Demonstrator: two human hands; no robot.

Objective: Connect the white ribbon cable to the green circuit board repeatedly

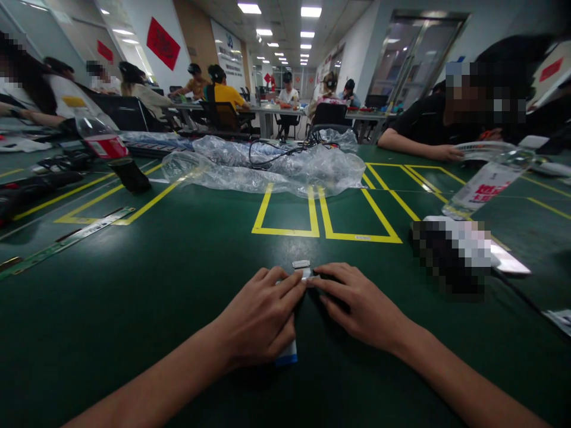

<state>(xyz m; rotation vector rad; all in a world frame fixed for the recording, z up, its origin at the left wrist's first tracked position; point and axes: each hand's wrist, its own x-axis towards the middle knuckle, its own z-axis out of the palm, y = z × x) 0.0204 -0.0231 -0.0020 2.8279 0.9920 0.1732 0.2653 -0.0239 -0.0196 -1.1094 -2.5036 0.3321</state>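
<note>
A white flat ribbon cable [306, 274] lies on the green table in front of me, with a pale connector [301, 264] at its far end. Its blue-tipped near end [286, 355] sticks out below my left palm. My left hand [267, 312] is closed over the cable, fingers together and pressing on it, so its middle stretch is hidden. From the other side, my right hand [352, 300] grips the cable's edge near the connector with its fingertips, which almost meet those of my left hand.
Clear plastic wrap [267, 169] with black cables lies across the back. A long thin circuit board [66, 244] is at the left. Bottles stand at left [100, 139] and right [486, 187], near a phone [511, 258]. A co-worker's arm [419, 144] rests at right.
</note>
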